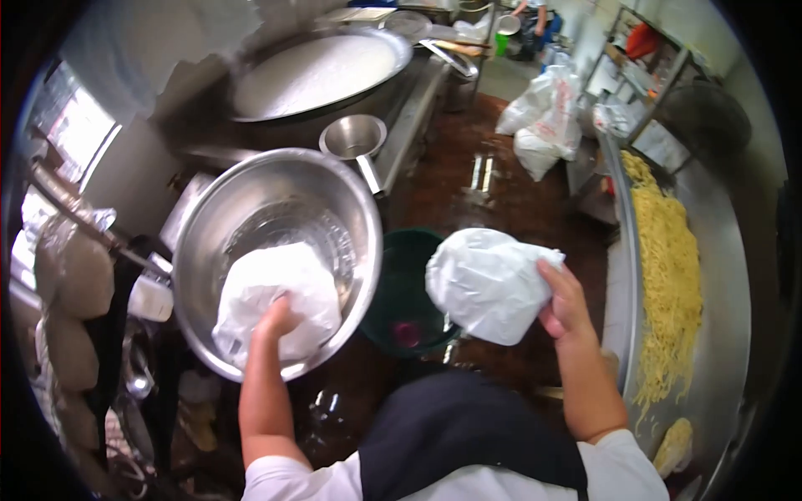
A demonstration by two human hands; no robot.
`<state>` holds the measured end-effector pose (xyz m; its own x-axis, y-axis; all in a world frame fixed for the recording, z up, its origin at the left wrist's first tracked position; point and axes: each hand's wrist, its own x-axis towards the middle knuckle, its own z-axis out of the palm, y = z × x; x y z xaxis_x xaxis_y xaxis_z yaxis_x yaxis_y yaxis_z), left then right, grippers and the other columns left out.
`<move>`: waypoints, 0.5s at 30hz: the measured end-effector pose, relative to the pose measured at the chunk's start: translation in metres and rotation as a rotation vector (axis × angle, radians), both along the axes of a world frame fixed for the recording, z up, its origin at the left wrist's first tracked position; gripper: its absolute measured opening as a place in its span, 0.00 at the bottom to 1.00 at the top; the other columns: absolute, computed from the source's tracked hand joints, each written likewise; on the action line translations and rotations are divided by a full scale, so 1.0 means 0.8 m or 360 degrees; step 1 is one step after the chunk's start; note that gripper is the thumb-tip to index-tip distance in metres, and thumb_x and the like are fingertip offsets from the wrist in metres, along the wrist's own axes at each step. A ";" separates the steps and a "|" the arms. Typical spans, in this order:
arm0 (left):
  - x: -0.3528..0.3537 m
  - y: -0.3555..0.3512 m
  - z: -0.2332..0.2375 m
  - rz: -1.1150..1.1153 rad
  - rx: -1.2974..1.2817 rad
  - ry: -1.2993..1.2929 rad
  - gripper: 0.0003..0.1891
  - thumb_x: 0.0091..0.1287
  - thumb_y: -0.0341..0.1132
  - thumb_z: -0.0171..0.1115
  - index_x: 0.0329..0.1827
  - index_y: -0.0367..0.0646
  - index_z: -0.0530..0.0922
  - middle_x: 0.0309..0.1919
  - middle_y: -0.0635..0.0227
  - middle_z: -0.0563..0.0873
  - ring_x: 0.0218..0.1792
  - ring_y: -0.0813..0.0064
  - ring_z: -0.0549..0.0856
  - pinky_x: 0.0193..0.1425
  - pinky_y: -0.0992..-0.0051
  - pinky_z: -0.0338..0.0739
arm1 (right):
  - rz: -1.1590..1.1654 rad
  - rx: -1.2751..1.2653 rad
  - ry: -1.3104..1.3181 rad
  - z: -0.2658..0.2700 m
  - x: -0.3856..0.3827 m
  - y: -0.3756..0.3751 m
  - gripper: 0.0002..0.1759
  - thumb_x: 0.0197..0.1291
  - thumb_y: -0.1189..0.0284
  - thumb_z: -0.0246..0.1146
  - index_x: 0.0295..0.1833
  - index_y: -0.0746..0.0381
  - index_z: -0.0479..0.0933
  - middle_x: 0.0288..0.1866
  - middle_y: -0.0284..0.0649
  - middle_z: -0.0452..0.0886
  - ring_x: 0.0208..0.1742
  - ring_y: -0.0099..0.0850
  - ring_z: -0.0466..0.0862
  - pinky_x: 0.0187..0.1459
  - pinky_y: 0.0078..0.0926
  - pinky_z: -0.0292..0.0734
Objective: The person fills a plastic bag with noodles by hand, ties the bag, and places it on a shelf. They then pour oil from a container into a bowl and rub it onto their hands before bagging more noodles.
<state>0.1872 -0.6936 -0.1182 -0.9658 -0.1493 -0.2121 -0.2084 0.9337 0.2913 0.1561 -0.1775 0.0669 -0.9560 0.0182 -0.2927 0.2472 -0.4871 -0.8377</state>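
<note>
My left hand [282, 316] is closed on a white plastic bag [271, 280] inside a large steel bowl [361, 188]. Its fingertips are partly hidden by the bag. On the right, my right hand [565, 298] grips the edge of another filled white bag [487, 286], held up in the air. Below and between the two hands, a dark green tub [407, 288] stands on the floor, with a small pink thing in it.
A wide pan of pale liquid [322, 75] and a steel ladle pot [353, 138] are at the upper left. Yellow noodles [668, 275] lie in a metal trough at right. White sacks [547, 121] stand on the wet brown floor; a person's arm [541, 17] shows far back.
</note>
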 end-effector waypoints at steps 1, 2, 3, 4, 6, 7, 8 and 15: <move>-0.002 0.001 0.022 0.0003 -0.0052 -0.0098 0.30 0.50 0.42 0.74 0.56 0.42 0.79 0.50 0.46 0.83 0.54 0.51 0.82 0.60 0.60 0.75 | -0.0006 -0.0029 0.0026 0.003 -0.001 -0.001 0.18 0.63 0.70 0.65 0.56 0.65 0.75 0.51 0.40 0.82 0.52 0.32 0.82 0.58 0.33 0.76; 0.003 -0.030 0.012 -0.0224 -0.0097 0.0161 0.26 0.51 0.44 0.74 0.53 0.44 0.81 0.47 0.51 0.85 0.52 0.53 0.83 0.58 0.60 0.76 | -0.0009 -0.0056 0.0044 0.003 -0.002 0.000 0.18 0.64 0.69 0.65 0.57 0.65 0.75 0.52 0.40 0.82 0.53 0.32 0.82 0.58 0.34 0.75; 0.008 -0.009 0.090 -0.0086 -0.0057 0.0101 0.18 0.54 0.41 0.72 0.47 0.44 0.84 0.46 0.59 0.86 0.52 0.58 0.83 0.60 0.62 0.75 | -0.0007 -0.0145 0.0007 0.005 -0.003 0.002 0.20 0.64 0.67 0.64 0.58 0.65 0.75 0.53 0.41 0.82 0.54 0.33 0.81 0.59 0.35 0.75; 0.016 0.014 0.148 0.0177 0.0030 0.0221 0.14 0.56 0.37 0.71 0.43 0.44 0.85 0.46 0.58 0.86 0.51 0.57 0.83 0.59 0.64 0.75 | -0.0004 -0.0244 -0.0034 0.007 -0.004 0.003 0.22 0.65 0.65 0.63 0.60 0.65 0.74 0.55 0.42 0.81 0.56 0.34 0.81 0.60 0.36 0.74; 0.016 0.051 0.234 0.0360 0.0009 0.0464 0.15 0.58 0.34 0.68 0.48 0.39 0.83 0.44 0.60 0.87 0.48 0.62 0.85 0.56 0.66 0.76 | 0.0032 -0.0325 -0.0011 0.010 -0.003 0.001 0.25 0.68 0.60 0.58 0.63 0.66 0.72 0.60 0.45 0.79 0.60 0.38 0.79 0.63 0.40 0.72; 0.010 0.063 0.235 0.0318 0.0020 0.0472 0.15 0.58 0.34 0.68 0.48 0.39 0.83 0.44 0.60 0.87 0.48 0.62 0.85 0.56 0.66 0.76 | 0.0105 -0.0484 -0.0094 0.007 -0.003 0.002 0.27 0.69 0.58 0.56 0.64 0.66 0.71 0.61 0.46 0.78 0.62 0.40 0.78 0.66 0.42 0.70; 0.004 0.076 0.233 0.0234 0.0614 0.0606 0.16 0.61 0.34 0.66 0.51 0.37 0.82 0.44 0.61 0.86 0.47 0.65 0.85 0.55 0.68 0.77 | 0.0171 -0.0637 -0.0162 0.005 -0.004 0.003 0.28 0.69 0.56 0.54 0.65 0.66 0.70 0.62 0.47 0.77 0.63 0.42 0.77 0.68 0.43 0.68; -0.007 0.317 0.108 -0.0604 0.2447 -0.0512 0.34 0.63 0.39 0.69 0.70 0.37 0.66 0.63 0.62 0.77 0.64 0.62 0.75 0.69 0.63 0.67 | 0.0275 -0.0643 -0.0465 -0.053 0.032 -0.021 0.27 0.69 0.54 0.54 0.63 0.63 0.72 0.58 0.42 0.80 0.58 0.36 0.81 0.63 0.39 0.72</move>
